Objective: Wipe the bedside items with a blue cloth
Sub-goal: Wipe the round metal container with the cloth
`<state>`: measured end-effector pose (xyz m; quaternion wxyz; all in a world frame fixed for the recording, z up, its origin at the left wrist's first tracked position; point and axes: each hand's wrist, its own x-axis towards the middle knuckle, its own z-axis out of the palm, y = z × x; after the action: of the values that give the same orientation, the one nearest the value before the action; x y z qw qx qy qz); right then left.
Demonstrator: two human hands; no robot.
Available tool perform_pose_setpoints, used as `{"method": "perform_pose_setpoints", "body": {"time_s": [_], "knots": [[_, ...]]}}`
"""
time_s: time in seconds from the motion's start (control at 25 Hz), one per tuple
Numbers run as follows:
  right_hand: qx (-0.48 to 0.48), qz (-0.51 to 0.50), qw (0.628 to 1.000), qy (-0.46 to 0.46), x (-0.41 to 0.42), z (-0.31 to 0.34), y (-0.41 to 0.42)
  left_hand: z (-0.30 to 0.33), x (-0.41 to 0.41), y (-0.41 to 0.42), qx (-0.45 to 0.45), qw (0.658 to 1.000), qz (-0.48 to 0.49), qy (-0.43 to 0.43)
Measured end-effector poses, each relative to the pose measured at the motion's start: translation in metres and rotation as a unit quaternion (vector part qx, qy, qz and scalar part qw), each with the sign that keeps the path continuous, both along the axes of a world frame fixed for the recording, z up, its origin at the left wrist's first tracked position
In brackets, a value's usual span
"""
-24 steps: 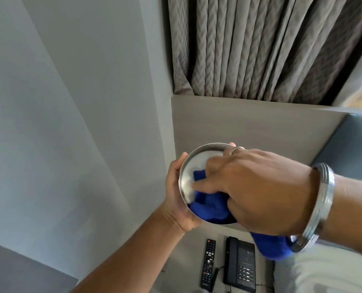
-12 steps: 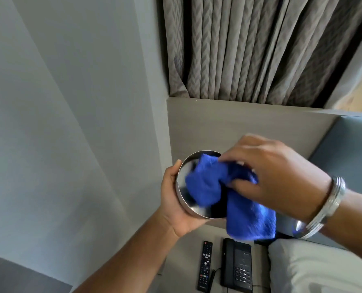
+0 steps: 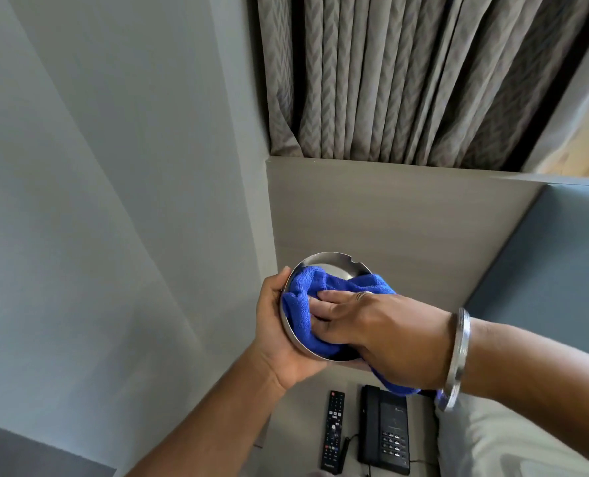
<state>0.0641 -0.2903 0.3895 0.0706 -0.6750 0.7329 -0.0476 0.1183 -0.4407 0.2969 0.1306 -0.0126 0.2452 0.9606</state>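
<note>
A round steel ashtray (image 3: 331, 265) with a notched rim is held up in the air, tilted on its side, by my left hand (image 3: 279, 335), which grips its back and left edge. My right hand (image 3: 379, 325), a steel bangle on its wrist, presses a bunched blue cloth (image 3: 303, 304) into the ashtray's hollow. One end of the cloth hangs down under my right wrist. Below, on the bedside table (image 3: 351, 401), lie a black remote control (image 3: 333, 430) and a black telephone (image 3: 384, 430).
A grey wall fills the left. A beige wooden panel (image 3: 372, 215) rises behind the table, with grey curtains (image 3: 406, 74) above it. A blue-grey padded headboard (image 3: 554, 263) and a white pillow (image 3: 499, 442) are at the right.
My right hand has turned and pushed the cloth flat into the ashtray, fingers now pointing left. The ashtray has tilted so its notched rim shows at the top.
</note>
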Motion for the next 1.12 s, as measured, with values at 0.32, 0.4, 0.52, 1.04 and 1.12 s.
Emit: {"method": "perform_pose_setpoints", "body": {"time_s": [0.32,0.4,0.52,1.04,1.12], "knots": [[-0.015,-0.24,0.96,0.141,-0.002,0.024,-0.017,0.016,-0.021,-0.003,-0.012,0.997,0.069,0.045],[0.022,-0.26,0.961,0.093,-0.008,0.038,-0.008,0.013,-0.025,0.0,-0.028,0.994,0.086,0.068],[0.037,-0.209,0.977,-0.002,-0.003,0.04,0.004,0.009,-0.025,0.001,-0.058,0.99,0.098,0.087],[-0.135,-0.235,0.862,-0.429,-0.001,0.05,-0.004,0.025,-0.027,-0.021,-0.019,0.979,0.089,0.183],[-0.208,-0.291,0.88,-0.312,-0.012,0.062,0.01,0.017,-0.027,-0.039,-0.036,0.983,0.124,0.132]]}}
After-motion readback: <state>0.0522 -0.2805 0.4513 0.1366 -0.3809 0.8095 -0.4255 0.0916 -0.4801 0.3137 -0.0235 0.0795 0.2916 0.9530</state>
